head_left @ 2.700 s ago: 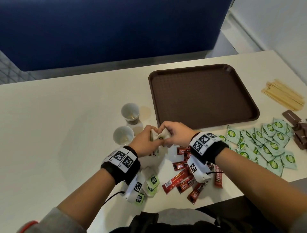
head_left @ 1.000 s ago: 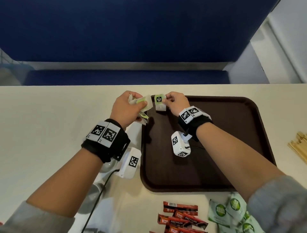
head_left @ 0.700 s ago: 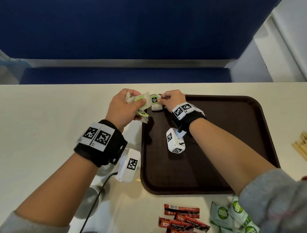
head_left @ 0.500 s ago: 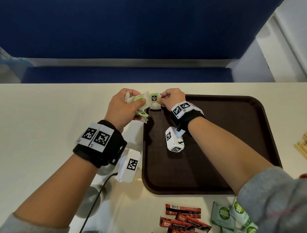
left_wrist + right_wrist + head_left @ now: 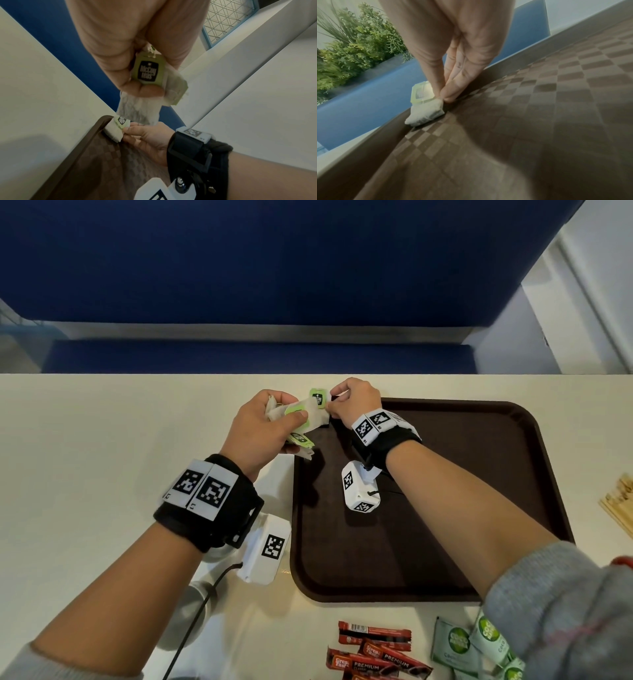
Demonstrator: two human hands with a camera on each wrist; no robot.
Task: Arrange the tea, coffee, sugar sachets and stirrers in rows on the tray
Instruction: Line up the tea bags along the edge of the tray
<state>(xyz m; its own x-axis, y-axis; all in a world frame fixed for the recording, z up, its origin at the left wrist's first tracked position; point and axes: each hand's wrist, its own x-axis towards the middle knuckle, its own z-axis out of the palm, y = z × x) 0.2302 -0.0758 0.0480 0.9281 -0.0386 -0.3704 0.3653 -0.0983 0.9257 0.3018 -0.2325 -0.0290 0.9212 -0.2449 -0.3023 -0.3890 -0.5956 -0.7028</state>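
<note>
change: right hand point(image 5: 354, 402) has lowered one tea bag point(image 5: 426, 112) onto tray point(image 5: 479, 508) far-left corner, fingers pinching it | left hand point(image 5: 263, 429) clamps spare tea bags point(image 5: 139, 108) (beside that corner) | first row starting

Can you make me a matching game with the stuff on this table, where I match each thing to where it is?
Things:
1. single white tea bag with green tag
2. bunch of white tea bags
3. red coffee sachets
4. pale wooden stirrers

Places:
A. on the table, right of the brown plastic tray
B. gripped in the left hand
C. on the table, in front of the tray
D. at the tray's far left corner, pinched by the right hand

Pairs: 1-D, 2-B, 3-C, 4-A
</note>
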